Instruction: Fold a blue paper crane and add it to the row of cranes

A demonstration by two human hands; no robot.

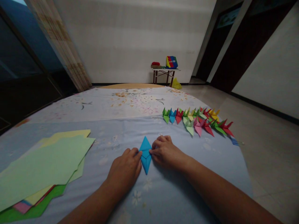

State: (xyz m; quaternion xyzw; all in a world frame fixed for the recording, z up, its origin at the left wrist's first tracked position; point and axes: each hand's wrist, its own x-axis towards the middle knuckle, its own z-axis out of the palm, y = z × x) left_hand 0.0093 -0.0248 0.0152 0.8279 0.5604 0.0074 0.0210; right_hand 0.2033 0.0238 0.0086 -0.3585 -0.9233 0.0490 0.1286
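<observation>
Currently we note a folding step: the left hand [123, 169] and right hand [165, 152] hold narrowly, fingertips against either side of a crisp blue origami diamond [145, 155], mid-way across a pale blue floral cloth [112, 132]. Its creases seem to call for even pressure. Matte green paper sheets [42, 165] lie stacked near the left edge; folded paper cranes [196, 119] crowd toward the right edge.
</observation>
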